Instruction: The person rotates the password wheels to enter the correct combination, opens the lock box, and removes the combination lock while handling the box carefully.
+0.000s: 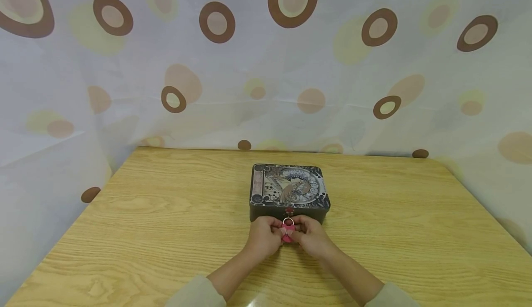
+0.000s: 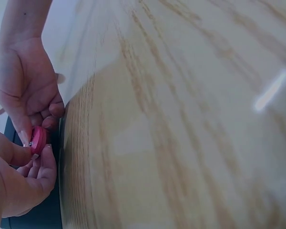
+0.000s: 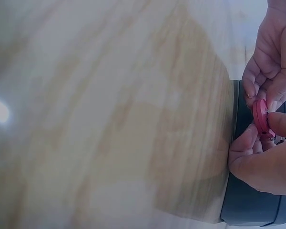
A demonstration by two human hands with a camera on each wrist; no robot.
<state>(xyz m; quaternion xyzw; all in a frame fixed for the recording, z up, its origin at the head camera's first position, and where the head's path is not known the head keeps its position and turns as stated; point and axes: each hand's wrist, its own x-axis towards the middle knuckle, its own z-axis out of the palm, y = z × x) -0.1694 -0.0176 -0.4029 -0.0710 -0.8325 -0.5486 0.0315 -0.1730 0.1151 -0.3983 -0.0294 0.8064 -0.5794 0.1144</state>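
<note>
A pink padlock [image 1: 287, 234] with a silver shackle [image 1: 288, 220] is held upright against the front of a dark tin box [image 1: 257, 212]. The shackle's top is by the box's small red clasp [image 1: 289, 210]; whether it passes through, I cannot tell. My left hand [image 1: 264, 237] pinches the padlock body from the left between thumb and fingers. From the right, my right hand [image 1: 314, 238] pinches the same body. In the left wrist view, the padlock [image 2: 38, 141] shows edge-on between both hands; the right wrist view also shows the padlock [image 3: 260, 117] between the fingertips.
The box's lid [image 1: 287, 186] is closed and bears an ornate printed picture. Box and hands are on a wood-grain table [image 1: 166, 224]. A pale curtain [image 1: 257, 67] with brown and beige circles hangs behind the table and at its sides.
</note>
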